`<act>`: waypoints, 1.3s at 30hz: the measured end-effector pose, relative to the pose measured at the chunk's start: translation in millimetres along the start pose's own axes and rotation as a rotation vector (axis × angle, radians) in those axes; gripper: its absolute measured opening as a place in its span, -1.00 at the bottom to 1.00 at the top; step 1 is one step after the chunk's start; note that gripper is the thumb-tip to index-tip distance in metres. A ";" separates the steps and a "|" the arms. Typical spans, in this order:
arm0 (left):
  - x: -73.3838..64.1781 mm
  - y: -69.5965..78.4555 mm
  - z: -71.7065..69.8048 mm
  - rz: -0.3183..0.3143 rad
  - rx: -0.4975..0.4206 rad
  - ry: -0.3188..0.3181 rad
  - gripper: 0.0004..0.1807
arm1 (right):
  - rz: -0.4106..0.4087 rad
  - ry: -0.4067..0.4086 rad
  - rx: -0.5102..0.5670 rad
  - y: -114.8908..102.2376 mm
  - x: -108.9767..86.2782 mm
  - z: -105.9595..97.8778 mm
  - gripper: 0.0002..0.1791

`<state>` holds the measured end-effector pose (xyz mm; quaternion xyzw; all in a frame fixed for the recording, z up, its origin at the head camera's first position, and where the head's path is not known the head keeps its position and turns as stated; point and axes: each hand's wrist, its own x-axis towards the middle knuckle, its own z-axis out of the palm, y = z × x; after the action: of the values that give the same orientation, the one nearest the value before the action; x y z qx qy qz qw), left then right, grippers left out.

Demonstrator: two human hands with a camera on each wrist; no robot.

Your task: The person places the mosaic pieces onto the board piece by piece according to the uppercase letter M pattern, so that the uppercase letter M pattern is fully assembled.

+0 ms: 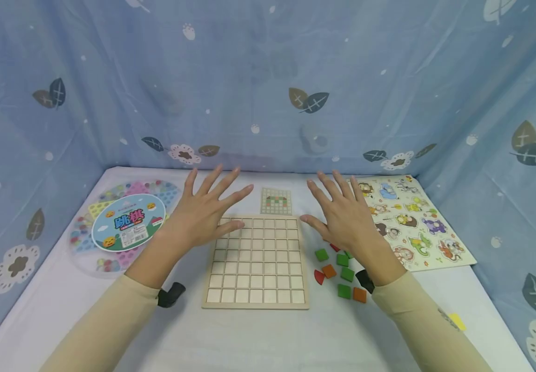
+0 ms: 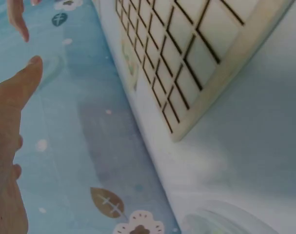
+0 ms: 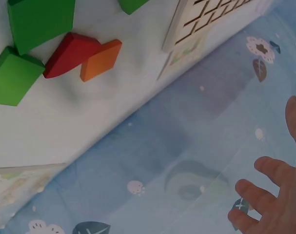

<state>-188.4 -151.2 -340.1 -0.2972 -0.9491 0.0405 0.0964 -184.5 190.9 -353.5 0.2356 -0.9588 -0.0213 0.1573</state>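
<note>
Fingers spread apart and holding nothing, a left hand (image 1: 198, 219) and right hand (image 1: 349, 219) hover about the far end of a board (image 1: 256, 306) lying flat on the white surface (image 1: 249, 341), loose tiles (image 1: 344, 291) scattered to its right. The board looks light and stiff, best held by opposite rims; the tiles, apparently hard, suit an edge pinch.

Frame centre: grid board (image 1: 257, 267) on table (image 1: 258, 341) | upper centre, behind board: pattern card (image 1: 276, 201) | just right of board: loose tiles (image 1: 342, 260) | right: picture board (image 1: 404, 226) | left: game case (image 1: 129, 222) | top, behind table: curtain (image 1: 249, 67)
</note>
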 end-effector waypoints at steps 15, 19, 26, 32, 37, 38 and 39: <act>-9.8 2.3 22.3 0.036 -0.116 -0.035 -0.12 | -0.016 0.021 0.146 14.6 -13.3 10.8 -0.16; -13.9 1.0 25.5 0.024 -0.136 -0.069 -0.12 | -0.013 0.016 0.198 21.0 -16.3 15.2 -0.20; -24.0 -4.4 34.2 0.010 -0.218 -0.118 -0.10 | 0.007 -0.046 0.336 30.6 -21.1 18.8 -0.32; -32.8 -7.6 45.6 -0.022 -0.283 -0.160 -0.07 | 0.007 -0.098 0.464 38.5 -28.2 24.8 -0.38; -39.0 -9.2 52.1 -0.025 -0.327 -0.173 -0.06 | 0.034 -0.144 0.613 45.7 -33.0 32.4 -0.40; -40.0 -9.8 53.2 -0.025 -0.339 -0.175 -0.06 | 0.041 -0.150 0.640 46.6 -33.9 33.8 -0.41; -41.0 -10.6 54.0 -0.027 -0.351 -0.181 -0.06 | 0.044 -0.152 0.665 47.2 -34.9 35.3 -0.42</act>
<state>-172.5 -184.3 -398.1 -0.2919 -0.9502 -0.1005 -0.0422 -187.3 247.6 -391.7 0.2511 -0.9270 0.2784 0.0003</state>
